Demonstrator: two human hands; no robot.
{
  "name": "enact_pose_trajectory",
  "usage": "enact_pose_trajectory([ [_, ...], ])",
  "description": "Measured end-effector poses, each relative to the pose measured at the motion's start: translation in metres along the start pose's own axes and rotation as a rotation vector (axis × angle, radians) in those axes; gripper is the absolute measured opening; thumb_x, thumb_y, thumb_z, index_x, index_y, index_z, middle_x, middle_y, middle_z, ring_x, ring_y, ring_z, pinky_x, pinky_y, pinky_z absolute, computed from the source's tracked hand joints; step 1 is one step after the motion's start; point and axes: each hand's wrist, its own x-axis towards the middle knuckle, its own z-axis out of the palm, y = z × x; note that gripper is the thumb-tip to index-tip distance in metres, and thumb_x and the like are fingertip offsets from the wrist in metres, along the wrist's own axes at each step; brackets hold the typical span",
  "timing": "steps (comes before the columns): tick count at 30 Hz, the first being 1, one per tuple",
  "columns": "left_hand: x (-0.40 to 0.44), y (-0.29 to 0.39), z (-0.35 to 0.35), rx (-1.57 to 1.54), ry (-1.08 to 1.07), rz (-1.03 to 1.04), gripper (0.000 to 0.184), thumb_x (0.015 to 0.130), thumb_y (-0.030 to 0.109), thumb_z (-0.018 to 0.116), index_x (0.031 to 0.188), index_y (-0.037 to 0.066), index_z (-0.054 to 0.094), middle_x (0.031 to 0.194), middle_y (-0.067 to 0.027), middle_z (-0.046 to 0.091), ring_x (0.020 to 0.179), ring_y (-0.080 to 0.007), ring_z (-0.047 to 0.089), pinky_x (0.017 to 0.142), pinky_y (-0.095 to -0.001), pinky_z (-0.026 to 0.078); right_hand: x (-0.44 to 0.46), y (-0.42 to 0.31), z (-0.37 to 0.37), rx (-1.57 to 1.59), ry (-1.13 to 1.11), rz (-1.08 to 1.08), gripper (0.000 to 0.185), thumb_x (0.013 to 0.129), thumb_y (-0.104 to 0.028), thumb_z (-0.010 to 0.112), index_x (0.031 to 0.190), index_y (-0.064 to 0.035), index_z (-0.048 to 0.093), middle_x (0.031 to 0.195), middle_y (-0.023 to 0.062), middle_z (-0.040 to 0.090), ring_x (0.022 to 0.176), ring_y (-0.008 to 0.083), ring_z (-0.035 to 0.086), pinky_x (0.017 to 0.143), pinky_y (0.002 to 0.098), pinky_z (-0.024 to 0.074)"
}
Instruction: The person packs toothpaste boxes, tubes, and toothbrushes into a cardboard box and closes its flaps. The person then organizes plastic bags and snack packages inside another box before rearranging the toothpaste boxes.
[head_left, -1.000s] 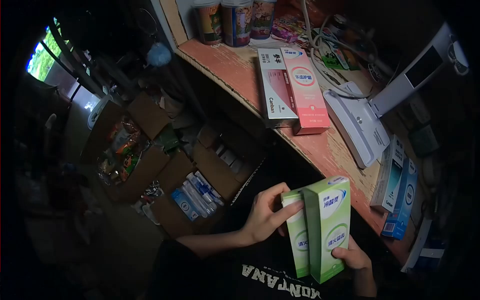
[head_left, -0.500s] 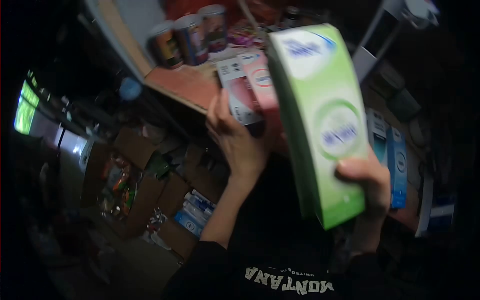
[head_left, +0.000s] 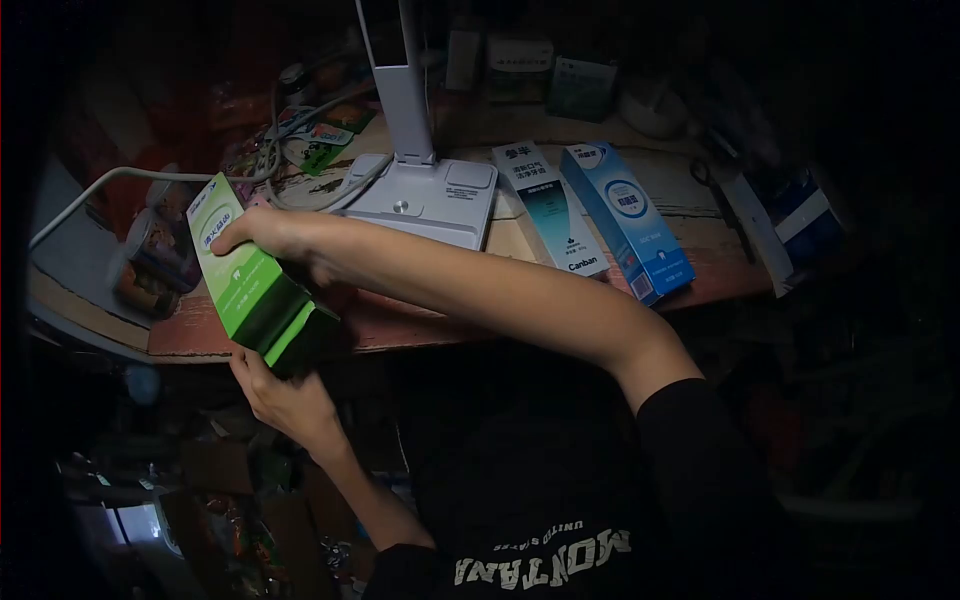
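A green-and-white toothpaste box (head_left: 225, 285) with a small tooth mark is tilted over the left front edge of the table. My right hand (head_left: 262, 235) reaches across from the right and is closed on its upper part, thumb on the printed face. At the box's lower end, my left hand (head_left: 290, 400) has its fingers curled against the bottom edge; part of its grip is hidden. A green panel, apparently an end flap, juts out there. Farther right on the table lie a white-and-teal Canban box (head_left: 548, 208) and a blue box (head_left: 628, 225).
A white lamp stand (head_left: 430, 200) stands mid-table, its cable (head_left: 130, 172) running left. Several printed cans (head_left: 160, 245) are at the left, small packets (head_left: 315, 145) behind. Scissors (head_left: 703, 175) lie at the right. Below left, a cardboard carton (head_left: 215, 520) holds packets.
My right hand has carried the green box leftward to the table's left front edge. My left hand has left the white-and-maroon box and come to the green box's lower end. The view has turned.
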Motion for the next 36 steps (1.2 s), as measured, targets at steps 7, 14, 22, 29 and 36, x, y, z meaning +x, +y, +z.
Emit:
enact_pose_trajectory([
  [7, 0.003, 0.01, -0.01, 0.026, -0.089, -0.032, 0.043, 0.063, 0.01, 0.063, 0.103, 0.003, 0.051, 0.098, -0.0145, 0.051, 0.087, -0.0335, 0.053, 0.074, -0.0394, 0.041, 0.004, -0.002, -0.015, -0.23, 0.021, 0.017, 0.043, 0.072, -0.026, 0.056, 0.104, 0.0036, 0.052, 0.093, 0.0152, 0.058, 0.076, 0.0211, 0.058, 0.066, 0.0299, 0.0444],
  [14, 0.0, -0.013, -0.008, -0.026, 0.119, -0.02, 0.039, 0.066, 0.011, 0.065, 0.103, 0.003, 0.055, 0.09, -0.0136, 0.056, 0.084, -0.0296, 0.056, 0.072, -0.0375, 0.045, -0.001, -0.007, -0.028, -0.575, 0.206, -0.099, 0.048, 0.067, -0.038, 0.063, 0.088, 0.0048, 0.062, 0.083, 0.015, 0.061, 0.07, 0.0217, 0.059, 0.059, 0.0288, 0.0449],
  [22, -0.021, -0.021, -0.019, -0.32, 0.341, -0.1, 0.036, 0.074, 0.004, 0.057, 0.11, -0.003, 0.051, 0.096, -0.0164, 0.056, 0.086, -0.0236, 0.056, 0.073, -0.035, 0.048, -0.051, -0.02, -0.006, -0.875, 0.432, -0.348, 0.05, 0.076, -0.039, 0.054, 0.085, 0.011, 0.056, 0.07, 0.0208, 0.058, 0.066, 0.0276, 0.06, 0.06, 0.0342, 0.0459],
  [29, -0.065, -0.034, -0.089, -0.143, 0.608, 0.465, 0.041, 0.082, 0.024, 0.048, 0.11, -0.006, 0.048, 0.109, -0.0239, 0.048, 0.101, -0.0326, 0.05, 0.078, -0.04, 0.048, -0.176, 0.01, -0.017, -1.161, 0.983, -0.805, 0.041, 0.074, -0.021, 0.059, 0.104, 0.0047, 0.048, 0.094, 0.0203, 0.055, 0.09, 0.0273, 0.053, 0.079, 0.0364, 0.0406],
  [36, -0.102, 0.039, -0.055, -0.256, 0.595, 0.622, 0.061, 0.071, 0.055, 0.046, 0.095, -0.001, 0.051, 0.084, -0.0181, 0.051, 0.068, -0.0234, 0.051, 0.052, -0.028, 0.041, -0.266, 0.042, -0.085, -1.231, 1.47, -0.201, 0.055, 0.071, -0.013, 0.063, 0.119, -0.003, 0.038, 0.103, 0.0208, 0.05, 0.097, 0.0306, 0.051, 0.079, 0.0366, 0.0423],
])
